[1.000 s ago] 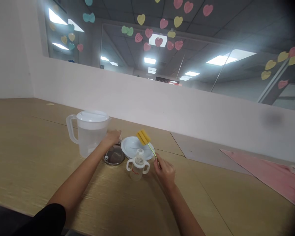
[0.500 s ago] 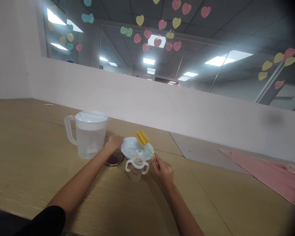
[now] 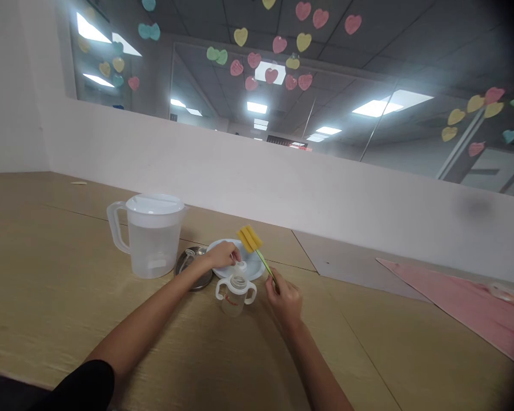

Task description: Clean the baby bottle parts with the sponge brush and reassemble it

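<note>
My right hand is closed around the green handle of a sponge brush, its yellow sponge head pointing up and left. My left hand hovers over the white bowl, fingers bent downward and looking open. Just below those fingertips is a small clear-white bottle part; whether they touch it I cannot tell. A clear baby bottle with two white side handles stands upright and uncapped in front of the bowl. Left of it, a round metal plate carries a small whitish piece.
A lidded translucent pitcher holding clear liquid stands on the wooden table behind my left forearm. A pink sheet lies at the right. Behind the table runs a white wall below a window with heart-shaped notes.
My left hand has moved right, from above the metal plate to over the bowl, uncovering the plate and the whitish piece. My right hand and the brush have hardly moved.
</note>
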{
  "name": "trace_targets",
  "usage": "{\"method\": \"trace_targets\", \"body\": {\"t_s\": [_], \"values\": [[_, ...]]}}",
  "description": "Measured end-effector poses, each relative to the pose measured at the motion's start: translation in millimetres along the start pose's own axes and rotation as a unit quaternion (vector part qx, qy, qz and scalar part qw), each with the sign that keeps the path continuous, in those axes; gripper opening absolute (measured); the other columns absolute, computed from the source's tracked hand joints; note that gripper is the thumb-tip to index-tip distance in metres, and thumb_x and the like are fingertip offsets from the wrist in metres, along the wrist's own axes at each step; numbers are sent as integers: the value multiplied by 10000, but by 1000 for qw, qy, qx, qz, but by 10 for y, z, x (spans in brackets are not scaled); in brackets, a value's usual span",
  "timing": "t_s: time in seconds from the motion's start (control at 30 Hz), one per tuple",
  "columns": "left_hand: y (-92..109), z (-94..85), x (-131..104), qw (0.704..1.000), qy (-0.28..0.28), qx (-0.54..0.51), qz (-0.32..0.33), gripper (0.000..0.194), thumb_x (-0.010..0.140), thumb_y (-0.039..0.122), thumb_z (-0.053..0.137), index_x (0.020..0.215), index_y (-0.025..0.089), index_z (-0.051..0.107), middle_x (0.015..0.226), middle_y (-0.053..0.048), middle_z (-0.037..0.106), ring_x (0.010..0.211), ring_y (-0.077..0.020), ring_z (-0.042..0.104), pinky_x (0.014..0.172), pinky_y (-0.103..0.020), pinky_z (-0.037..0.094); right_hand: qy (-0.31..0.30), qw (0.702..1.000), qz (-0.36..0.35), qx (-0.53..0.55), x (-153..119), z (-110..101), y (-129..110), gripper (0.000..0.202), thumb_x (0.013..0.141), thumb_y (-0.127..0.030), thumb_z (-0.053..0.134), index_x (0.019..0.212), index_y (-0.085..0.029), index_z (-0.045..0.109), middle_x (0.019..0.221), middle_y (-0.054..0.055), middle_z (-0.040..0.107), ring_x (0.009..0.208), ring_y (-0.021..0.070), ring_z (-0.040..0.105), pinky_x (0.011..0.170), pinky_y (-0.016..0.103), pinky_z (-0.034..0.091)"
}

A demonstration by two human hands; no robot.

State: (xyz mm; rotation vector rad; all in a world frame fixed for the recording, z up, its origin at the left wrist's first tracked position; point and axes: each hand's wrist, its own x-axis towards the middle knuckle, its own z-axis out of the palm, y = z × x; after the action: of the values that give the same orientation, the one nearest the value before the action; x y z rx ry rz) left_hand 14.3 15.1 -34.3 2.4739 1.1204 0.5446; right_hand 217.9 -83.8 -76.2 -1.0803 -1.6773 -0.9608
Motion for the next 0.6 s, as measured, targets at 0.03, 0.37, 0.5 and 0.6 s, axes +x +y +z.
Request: {"method": "trace_targets", "body": {"t_s": [0.03, 0.37, 0.5, 0.6], "values": [[-18, -73, -10, 1000, 10, -18, 3, 276, 715, 79, 532, 961, 108, 652, 935, -67, 699, 832, -145, 647, 719, -189, 489, 1, 1000, 13, 1, -6, 2, -3, 247, 865, -209, 463, 880, -126, 696, 454, -19, 551, 401, 61, 467, 477, 187, 347], [76, -719, -306, 962, 90, -256, -9, 407, 758, 198, 594, 1147, 127, 498, 975, -81, 675, 912, -142, 637, 813, -260, 496, -25, 996, 80, -13, -125, 85, 37, 276, 854, -246, 448, 877, -144, 704, 451, -12, 567, 393, 75, 475, 452, 197, 320], [58, -855, -433, 995, 60, 16, -84, 235, 742, 195, 559, 952, 142, 652, 923, -69, 695, 858, -162, 639, 760, -246, 482, -23, 996, 85, -25, -130, 94, 63, 283, 856, -250, 436, 860, -149, 701, 439, -15, 558, 390, 79, 474, 449, 199, 317], [4, -816, -438, 972, 2, 155, -177, 147, 649, 156, 618, 772, 144, 700, 837, -91, 712, 773, -204, 651, 693, -272, 482, -21, 998, 58, -19, -129, 90, 63, 277, 859, -242, 439, 872, -144, 699, 444, -14, 561, 393, 76, 473, 455, 195, 321]]}}
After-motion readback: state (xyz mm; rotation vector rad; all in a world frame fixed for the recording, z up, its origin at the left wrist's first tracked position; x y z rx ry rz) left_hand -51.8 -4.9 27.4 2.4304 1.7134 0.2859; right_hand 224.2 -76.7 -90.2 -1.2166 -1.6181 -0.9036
